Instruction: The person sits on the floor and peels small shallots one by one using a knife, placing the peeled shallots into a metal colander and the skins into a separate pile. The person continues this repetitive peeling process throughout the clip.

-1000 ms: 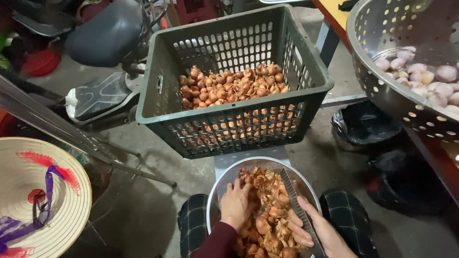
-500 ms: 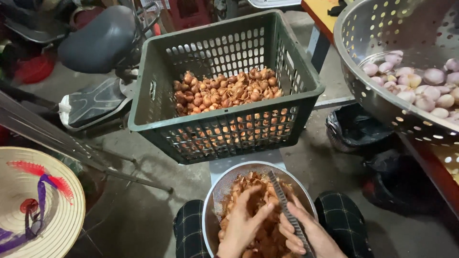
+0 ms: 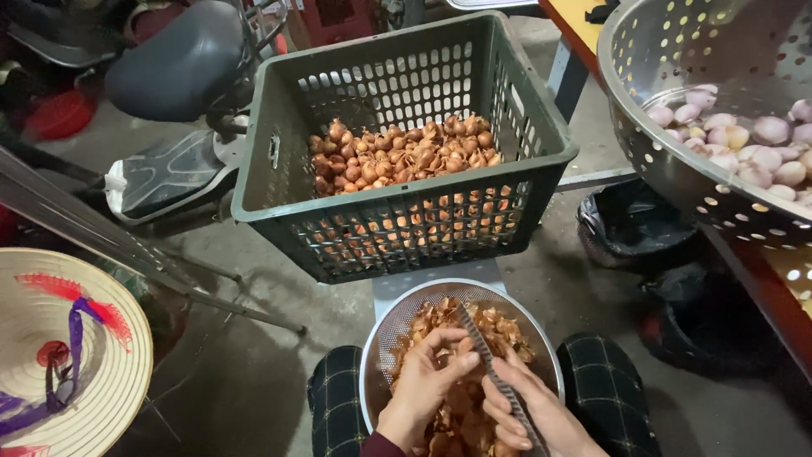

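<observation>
A round metal bowl [image 3: 399, 315] rests on my lap, filled with brown shallot skins and shallots. My left hand [image 3: 420, 385] is curled over the pile, fingers closed on a shallot I can barely see. My right hand [image 3: 531, 413] grips a knife [image 3: 488, 355] whose thin grey blade points up and away across the bowl, toward my left fingers. A dark green plastic crate [image 3: 397, 224] stands just beyond the bowl, holding unpeeled brown shallots [image 3: 397, 156]. At the upper right, a large perforated metal colander [image 3: 651, 152] holds peeled pale-purple shallots [image 3: 744, 140].
A conical straw hat [image 3: 59, 364] with red and purple ribbon lies at the lower left. A metal pole [image 3: 127, 250] slants across the concrete floor. A parked scooter [image 3: 169, 76] stands behind the crate. Black bags [image 3: 630, 228] sit under the table on the right.
The view has tilted so the crate and colander sit higher. My hands have drawn closer together over the bowl, the knife blade now pointing at the left fingers.
</observation>
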